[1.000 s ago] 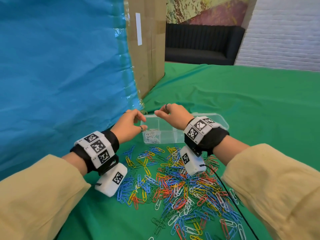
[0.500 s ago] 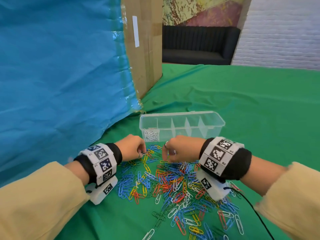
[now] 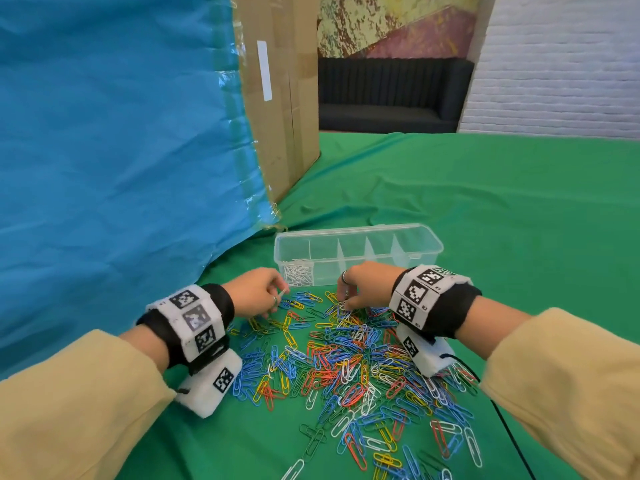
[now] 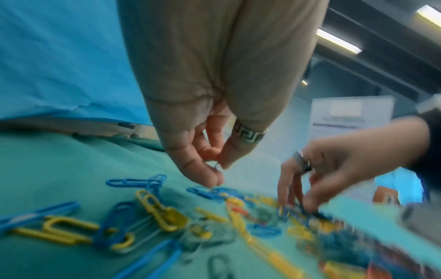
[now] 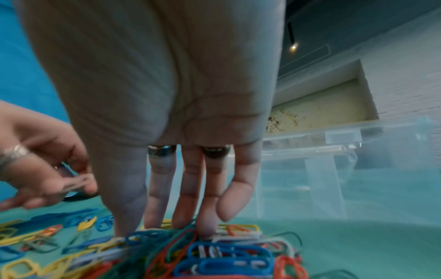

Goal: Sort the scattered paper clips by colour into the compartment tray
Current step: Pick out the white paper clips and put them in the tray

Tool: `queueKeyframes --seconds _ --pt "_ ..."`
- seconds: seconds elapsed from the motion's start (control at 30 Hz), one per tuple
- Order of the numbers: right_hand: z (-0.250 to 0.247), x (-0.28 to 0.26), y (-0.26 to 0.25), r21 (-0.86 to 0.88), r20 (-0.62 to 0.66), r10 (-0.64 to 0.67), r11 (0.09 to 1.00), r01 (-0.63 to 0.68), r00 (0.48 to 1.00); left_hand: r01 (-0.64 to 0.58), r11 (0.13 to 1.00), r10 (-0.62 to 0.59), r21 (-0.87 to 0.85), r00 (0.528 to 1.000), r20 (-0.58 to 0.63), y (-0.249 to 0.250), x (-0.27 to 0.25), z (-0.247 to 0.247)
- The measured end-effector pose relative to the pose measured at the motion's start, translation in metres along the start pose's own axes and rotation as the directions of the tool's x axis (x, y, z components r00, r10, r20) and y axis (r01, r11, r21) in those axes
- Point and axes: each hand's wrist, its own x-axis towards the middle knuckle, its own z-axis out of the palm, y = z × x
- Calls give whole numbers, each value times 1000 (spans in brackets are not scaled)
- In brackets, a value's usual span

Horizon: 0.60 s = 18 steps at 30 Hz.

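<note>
The left hand (image 3: 258, 293) hovers at the far left edge of the clips (image 3: 349, 368), its thumb and forefinger pinched on a single white clip (image 3: 283, 293); the left wrist view shows only a sliver of wire between those fingertips (image 4: 214, 176), while the right wrist view shows the pale clip (image 5: 77, 182) more plainly. The right hand (image 3: 363, 285) reaches down into the far side of the heap with its fingers (image 5: 160, 198) nearly straight, tips touching the clips; whether they have hold of one I cannot tell. The clips, blue, yellow, red, white and green, lie scattered and tangled on the green surface (image 3: 502, 220), spreading from just before the tray (image 3: 356, 258) toward the person. The tray is clear plastic, divided into a row of compartments, and sits just beyond both hands; its leftmost compartment holds a small pile of white clips (image 3: 298, 273), and the other compartments look bare from the head view. Behind the tray to the left stand a blue sheet (image 3: 114, 150) and a cardboard box (image 3: 280, 98). Both wrists carry marker bands (image 3: 194, 318) over yellow sleeves (image 3: 69, 410).
</note>
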Motion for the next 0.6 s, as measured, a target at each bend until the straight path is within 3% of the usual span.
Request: queueKeyframes --seconds 0.1,0.2,0.37,0.47,0.6 --pt "4 4 6 17 -10 30 999 -29 1000 82 898 -72 -432 997 38 5 -8 -9" --pt "4 2 14 37 -8 60 998 -60 998 151 781 -87 -606 987 134 14 -15 -8" --pt "5 -5 25 173 -44 53 984 -45 998 190 821 -34 -539 957 287 22 -20 9" --pt "7 -4 25 133 -81 69 989 -58 994 145 915 -1 -377 934 357 30 -27 18" --pt "10 -7 23 81 -83 72 995 -65 994 0 996 27 -84 948 316 39 -32 22"
